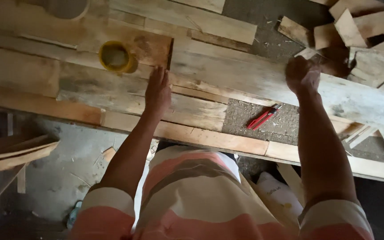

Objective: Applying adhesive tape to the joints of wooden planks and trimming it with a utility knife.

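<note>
— What does the plank look like?

— The long grey plank (263,80) is weathered, pale and stained, with a rough grain. It lies across the workbench (210,138), running from the flat left hand out past the right hand to the bench's far end.

— What lies around it?

— A yellow roll of tape (115,56) sits just beyond the left hand. Red pliers (263,117) lie on the bench surface near the right wrist, on the person's side of the plank. A heap of wood offcuts (361,35) crowds the area past the right hand, touching the plank's far end.

— And the hands?

— The left hand (158,91) presses open and flat, fingers straight, on the boards at the plank's near end, grasping nothing. The right hand (303,73) is clenched on the plank's top; whether it holds anything inside, I cannot tell. Both arms are stretched forward.
</note>
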